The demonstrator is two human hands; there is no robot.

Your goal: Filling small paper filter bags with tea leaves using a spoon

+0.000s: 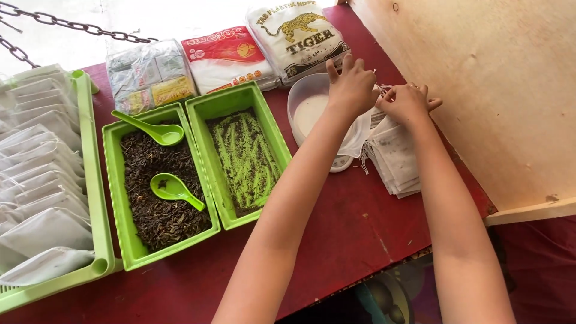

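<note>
At the far left of the frame a long green tray holds rows of filled white sachets lying overlapped. Just right of it stands a green bin well filled with dark loose tea, with two green plastic spoons resting on the leaves, one near the top and one at the middle. Touching its right side is a second green bin, its tea layer thin and raked into streaks. Along the upper edge lie three plastic packets side by side on the red table. Right of centre, a clear round container sits on a small white scale, only partly visible beneath the forearm. The left hand rests over the container's right rim, fingers curled downward with the index raised; it appears to pinch a white empty bag that hangs below it, though the grip itself is hidden. Just right, the right hand lies fingers bent on the top of a stack of empty white bags with strings; whether it grips one cannot be told.
</note>
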